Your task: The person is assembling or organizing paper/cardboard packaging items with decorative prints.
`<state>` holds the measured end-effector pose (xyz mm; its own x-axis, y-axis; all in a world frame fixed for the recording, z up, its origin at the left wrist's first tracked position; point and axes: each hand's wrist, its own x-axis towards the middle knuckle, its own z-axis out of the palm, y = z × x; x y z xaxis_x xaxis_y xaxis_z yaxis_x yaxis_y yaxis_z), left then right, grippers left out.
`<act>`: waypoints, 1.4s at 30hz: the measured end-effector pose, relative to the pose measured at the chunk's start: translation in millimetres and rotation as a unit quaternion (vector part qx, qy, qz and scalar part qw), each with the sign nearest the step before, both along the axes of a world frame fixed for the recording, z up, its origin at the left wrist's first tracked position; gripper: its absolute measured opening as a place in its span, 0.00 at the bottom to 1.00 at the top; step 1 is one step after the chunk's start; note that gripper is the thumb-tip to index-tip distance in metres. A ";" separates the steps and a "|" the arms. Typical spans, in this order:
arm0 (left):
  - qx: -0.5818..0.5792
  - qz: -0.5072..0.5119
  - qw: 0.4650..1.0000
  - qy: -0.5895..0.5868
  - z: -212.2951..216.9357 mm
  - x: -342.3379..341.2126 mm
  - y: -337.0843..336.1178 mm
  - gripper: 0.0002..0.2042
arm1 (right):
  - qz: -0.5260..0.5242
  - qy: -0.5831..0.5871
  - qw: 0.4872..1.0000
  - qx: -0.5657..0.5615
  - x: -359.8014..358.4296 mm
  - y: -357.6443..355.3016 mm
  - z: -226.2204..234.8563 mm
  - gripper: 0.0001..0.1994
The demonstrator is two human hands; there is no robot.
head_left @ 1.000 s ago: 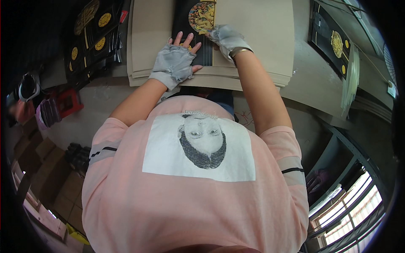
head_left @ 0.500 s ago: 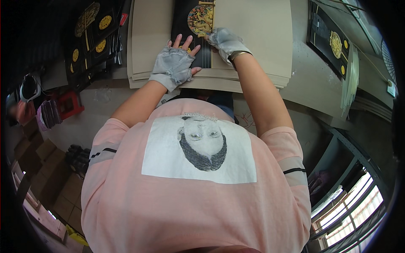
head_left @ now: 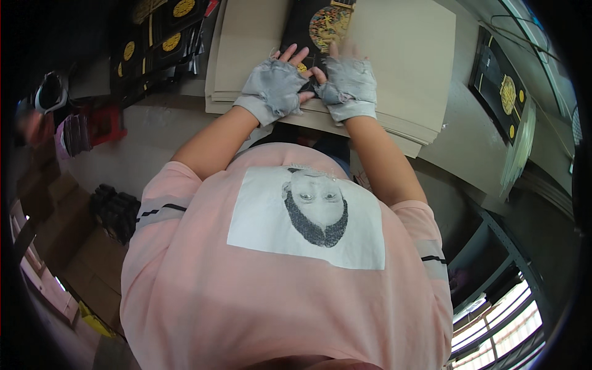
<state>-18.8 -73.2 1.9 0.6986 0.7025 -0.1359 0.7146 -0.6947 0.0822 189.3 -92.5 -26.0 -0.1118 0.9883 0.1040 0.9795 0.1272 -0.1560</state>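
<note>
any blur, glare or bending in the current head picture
Head view: the right hand is blurred at its fingers; head view, lower right: the window looks washed out, and the metal frame beside it bows; head view, rim: dark corners.

The black panel is cut off at its far end; over its near part, the left hand and blurred-fingered right hand partly hide it.
</note>
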 end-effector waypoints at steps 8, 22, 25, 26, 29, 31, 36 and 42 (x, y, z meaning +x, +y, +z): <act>0.121 0.288 0.872 -0.377 -44.0 -72.7 28.3 0.31 | -0.005 -0.024 0.999 -0.038 -5.0 1.4 17.2 0.40; -0.022 0.241 0.970 0.006 -20.6 4.1 14.2 0.43 | 0.001 -0.018 0.998 -0.060 -3.7 2.0 17.3 0.41; -0.008 0.298 0.954 -0.002 -25.9 13.7 34.1 0.42 | 0.006 -0.022 0.997 -0.080 -4.6 3.1 23.2 0.41; 0.004 0.302 0.953 -0.012 -27.8 16.0 43.3 0.41 | 0.007 -0.022 0.995 -0.100 -4.6 4.6 26.0 0.41; 0.039 0.315 0.948 -0.032 -34.9 26.6 77.0 0.40 | 0.011 -0.023 0.995 -0.100 -3.3 3.9 22.1 0.41; 0.103 0.324 0.939 -0.050 -42.2 34.4 106.8 0.39 | 0.016 -0.015 0.996 -0.082 -2.0 3.8 16.3 0.41; 0.122 0.361 0.922 -0.073 -40.2 49.8 198.1 0.36 | 0.015 -0.010 0.993 -0.119 -3.2 8.1 20.1 0.42; 0.046 0.402 0.914 -0.036 17.5 72.1 287.9 0.38 | 0.015 -0.010 0.979 -0.205 -3.4 16.1 34.1 0.40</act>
<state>53.3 214.7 19.4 -0.0440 0.9987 -0.0251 0.9920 0.0466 0.1174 185.9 -76.3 8.1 -0.1399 0.9424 -0.3039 0.9798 0.0874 -0.1800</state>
